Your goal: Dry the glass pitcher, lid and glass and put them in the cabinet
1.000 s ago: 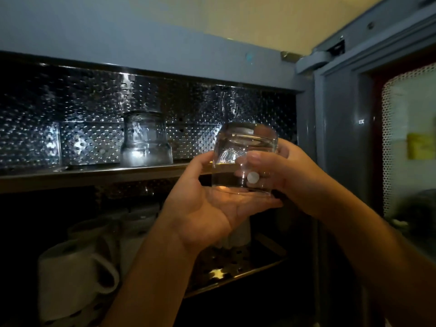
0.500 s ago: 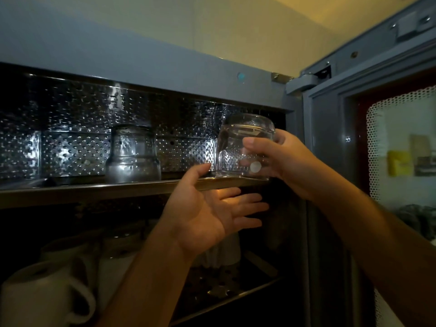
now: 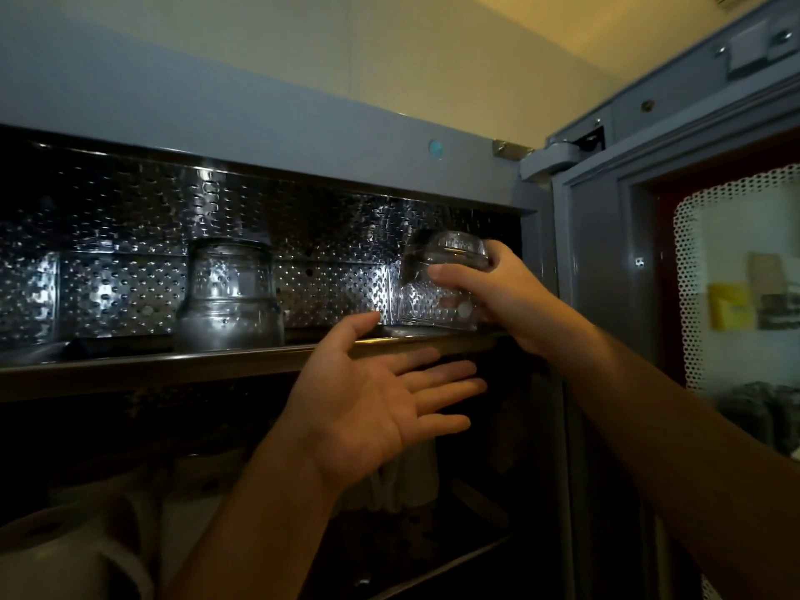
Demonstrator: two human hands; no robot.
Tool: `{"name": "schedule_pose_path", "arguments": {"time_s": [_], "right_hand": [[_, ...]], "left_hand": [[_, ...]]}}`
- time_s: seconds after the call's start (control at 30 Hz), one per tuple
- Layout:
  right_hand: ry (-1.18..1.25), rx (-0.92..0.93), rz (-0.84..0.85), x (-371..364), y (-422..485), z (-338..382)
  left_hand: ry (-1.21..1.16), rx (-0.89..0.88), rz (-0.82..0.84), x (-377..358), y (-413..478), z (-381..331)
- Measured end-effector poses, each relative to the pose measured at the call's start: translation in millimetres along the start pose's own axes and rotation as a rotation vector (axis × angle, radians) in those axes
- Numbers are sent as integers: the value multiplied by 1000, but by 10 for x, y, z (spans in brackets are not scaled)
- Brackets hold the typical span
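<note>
The glass [image 3: 441,288] stands upside down at the right end of the cabinet's upper shelf [image 3: 173,365], its rim down at shelf level; whether it already bears on the metal cannot be told. The right hand [image 3: 502,296] grips it from the right side, the thumb across its front and the fingers curled round its far side (seen only dimly through the glass).

The left hand [image 3: 372,409] holds nothing. It hangs just below and in front of the shelf edge with the palm turned up, its 4 fingers straight and spread toward the right, and its thumb tip raised close to the lower left of the glass but apart from it.

Well to the left on the same shelf the glass pitcher [image 3: 229,296] stands against the perforated metal back wall [image 3: 117,292]. The cabinet door [image 3: 606,275] is swung open at the right. A white mug [image 3: 65,560] sits on the darker shelf below.
</note>
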State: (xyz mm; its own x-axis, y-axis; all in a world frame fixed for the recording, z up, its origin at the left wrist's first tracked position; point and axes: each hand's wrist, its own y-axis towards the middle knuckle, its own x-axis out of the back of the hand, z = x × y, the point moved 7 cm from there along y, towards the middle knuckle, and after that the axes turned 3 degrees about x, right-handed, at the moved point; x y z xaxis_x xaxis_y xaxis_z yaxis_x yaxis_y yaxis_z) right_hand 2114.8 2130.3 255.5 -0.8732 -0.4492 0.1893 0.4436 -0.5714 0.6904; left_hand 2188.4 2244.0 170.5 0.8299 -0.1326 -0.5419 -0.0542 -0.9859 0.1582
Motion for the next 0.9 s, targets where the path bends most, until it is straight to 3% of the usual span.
{"name": "schedule_pose_path", "arguments": {"time_s": [0.9], "right_hand": [[-331, -39, 10, -115, 273, -302]], "left_hand": [[-2, 9, 26, 108, 151, 19]]}}
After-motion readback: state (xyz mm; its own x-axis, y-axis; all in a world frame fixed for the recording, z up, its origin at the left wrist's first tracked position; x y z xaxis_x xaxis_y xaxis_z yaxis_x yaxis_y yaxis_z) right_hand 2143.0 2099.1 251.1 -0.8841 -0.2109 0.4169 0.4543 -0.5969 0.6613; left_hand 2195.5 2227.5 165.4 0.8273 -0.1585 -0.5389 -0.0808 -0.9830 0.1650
